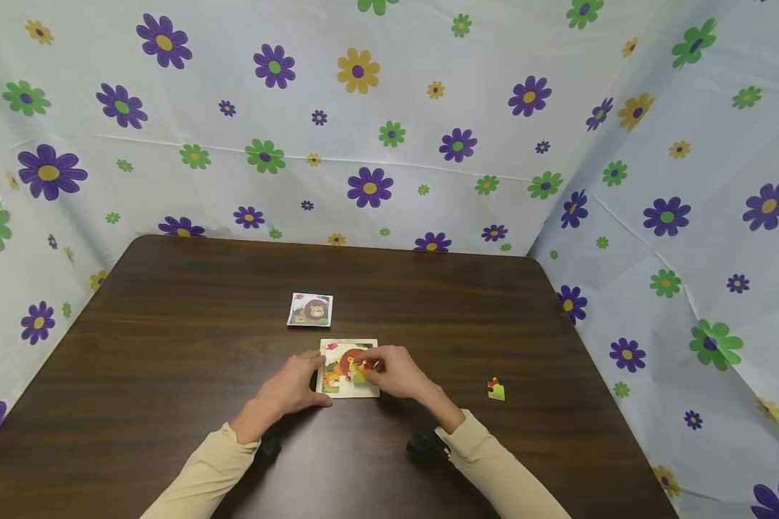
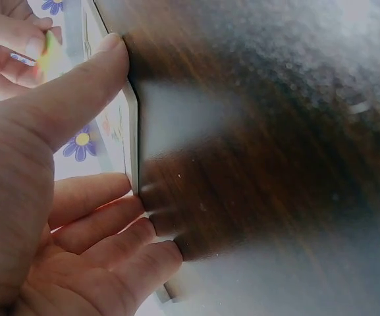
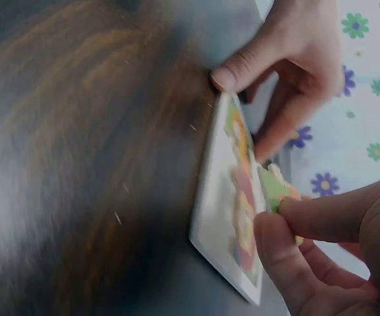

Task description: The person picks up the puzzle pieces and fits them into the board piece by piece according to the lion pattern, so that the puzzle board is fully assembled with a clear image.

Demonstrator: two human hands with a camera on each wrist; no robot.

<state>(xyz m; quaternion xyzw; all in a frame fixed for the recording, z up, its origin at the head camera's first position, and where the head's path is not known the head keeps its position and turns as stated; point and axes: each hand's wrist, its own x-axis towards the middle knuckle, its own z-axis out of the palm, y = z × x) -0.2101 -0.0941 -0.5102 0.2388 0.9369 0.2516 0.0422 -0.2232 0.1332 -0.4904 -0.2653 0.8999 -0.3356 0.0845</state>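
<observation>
My right hand [image 1: 396, 371] pinches a green and orange jigsaw piece [image 3: 272, 189] between thumb and fingertips, tilted over the puzzle board [image 3: 208, 220]. Pieces lying in the pale tray show a reddish mane and an orange animal at the left; a pale bare part shows along the near side. At the board's left side rests my left hand [image 1: 290, 386], thumb at the near corner and fingers touching the edge. In the left wrist view those fingers [image 2: 97, 220] lie fairly straight along the rim. Fingers hide part of the held piece.
Beyond the board lies a picture card [image 1: 310, 311] with a lion on it. One loose jigsaw piece [image 1: 495, 390], green with red, sits to the right on the dark wooden table [image 1: 188, 346]. A flowered white curtain [image 1: 402, 101] hangs behind the table and at both sides.
</observation>
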